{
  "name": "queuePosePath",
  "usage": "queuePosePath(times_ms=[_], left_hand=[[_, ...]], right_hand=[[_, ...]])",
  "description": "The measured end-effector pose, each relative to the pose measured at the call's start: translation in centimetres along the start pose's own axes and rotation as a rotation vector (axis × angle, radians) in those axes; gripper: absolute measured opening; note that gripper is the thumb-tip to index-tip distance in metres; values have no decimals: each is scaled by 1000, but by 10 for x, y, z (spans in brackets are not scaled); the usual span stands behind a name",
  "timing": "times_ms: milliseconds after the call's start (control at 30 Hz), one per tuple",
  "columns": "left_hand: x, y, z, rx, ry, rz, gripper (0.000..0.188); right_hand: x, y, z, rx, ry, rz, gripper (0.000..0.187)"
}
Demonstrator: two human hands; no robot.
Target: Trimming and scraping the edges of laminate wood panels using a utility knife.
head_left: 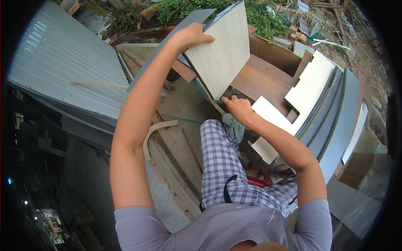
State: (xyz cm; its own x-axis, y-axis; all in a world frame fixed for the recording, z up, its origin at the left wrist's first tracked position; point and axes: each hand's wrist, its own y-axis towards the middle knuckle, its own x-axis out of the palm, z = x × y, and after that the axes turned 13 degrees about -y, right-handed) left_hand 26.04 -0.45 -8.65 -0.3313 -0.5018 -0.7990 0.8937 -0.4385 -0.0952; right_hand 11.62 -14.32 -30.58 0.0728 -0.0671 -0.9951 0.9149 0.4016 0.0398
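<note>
A light wood-grain board (224,52) stands tilted upright in front of me, its left edge dark. My left hand (193,37) grips it near the upper left edge, thumb across its face. At the bottom corner, my right hand (239,109) has its fingers curled in, with the fingertips at the board's edge; its palm side is hidden. Behind my left hand leans a dark grey board (201,17). Just right of the held board lies a brown wood-grain panel (266,79) inside an open cardboard box (276,55).
On the right, a cream notched panel (312,90) lies beside stacked blue-grey boards (335,121). Corrugated metal sheeting (71,50) fills the upper left. A curved pale strip (148,136) and a long timber piece (178,167) lie left of my leg. Something red (261,180) shows below my right forearm.
</note>
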Motion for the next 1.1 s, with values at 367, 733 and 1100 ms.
queuePosePath(times_ms=[367, 733, 1100], left_hand=[[-13, -43, -36, -127, -553, 40, 56], [-7, -213, -68, -168, -929, 456, 47], [9, -259, -40, -77, -1066, 569, 42]], right_hand=[[-9, -6, 1, -45, -106, -88, 34], [-126, -28, 173, 452, 967, -218, 41], [-157, 22, 113, 320, 1058, -169, 51]])
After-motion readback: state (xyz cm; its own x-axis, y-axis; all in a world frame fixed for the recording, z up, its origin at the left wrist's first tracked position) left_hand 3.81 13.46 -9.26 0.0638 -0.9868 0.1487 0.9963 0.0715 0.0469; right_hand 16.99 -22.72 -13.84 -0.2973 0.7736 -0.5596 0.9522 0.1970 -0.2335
